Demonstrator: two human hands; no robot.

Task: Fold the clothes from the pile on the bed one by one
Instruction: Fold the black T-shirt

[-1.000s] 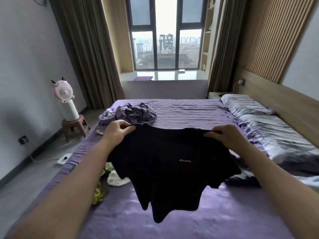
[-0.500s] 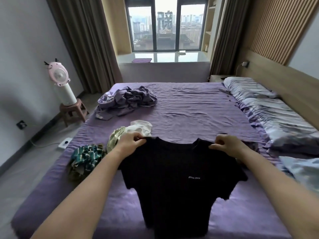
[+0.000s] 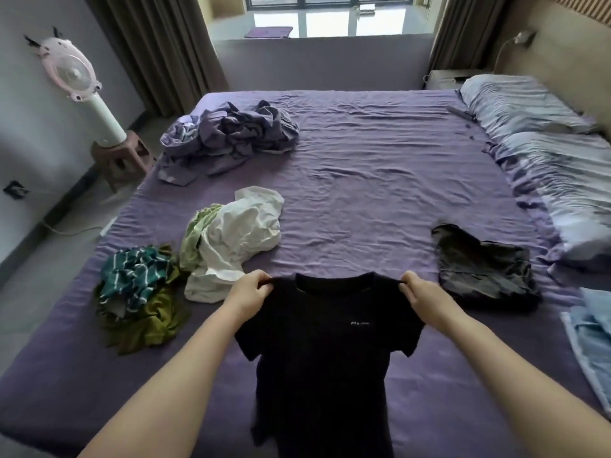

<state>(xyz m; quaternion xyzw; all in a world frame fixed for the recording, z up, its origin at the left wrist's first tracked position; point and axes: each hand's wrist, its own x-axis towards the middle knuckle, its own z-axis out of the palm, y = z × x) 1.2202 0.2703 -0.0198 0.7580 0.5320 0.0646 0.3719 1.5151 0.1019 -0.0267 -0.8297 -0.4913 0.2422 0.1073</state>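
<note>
Nearest to me, the person holds one black T-shirt (image 3: 325, 352) by its two shoulders: the left hand (image 3: 247, 292) pinches the left shoulder seam and the right hand (image 3: 421, 295) pinches the other one, fingers curled into the cloth on both sides. The shirt hangs in front of the body with its collar up and the small logo facing us; whether its lower part touches the purple bed (image 3: 380, 166) I cannot tell. I judge that the step in hand is spreading this garment, not yet the folding itself. The next move, I think, asks to lay it down flat on the free sheet in front, smooth and with sleeves out, before any fold. A little farther, on the left, lies the unfolded pile, and I count about three pieces: a green striped garment (image 3: 132, 276) on olive cloth, and a white shirt (image 3: 241, 236) with pale green cloth under it. On the right lies one dark folded garment (image 3: 484, 262), probably finished, and just beside it a light blue cloth (image 3: 591, 342) at the edge. Farther away one crumpled lilac bundle (image 3: 228, 137) rests, and two pillows (image 3: 542, 133) lie along the headboard.
</note>
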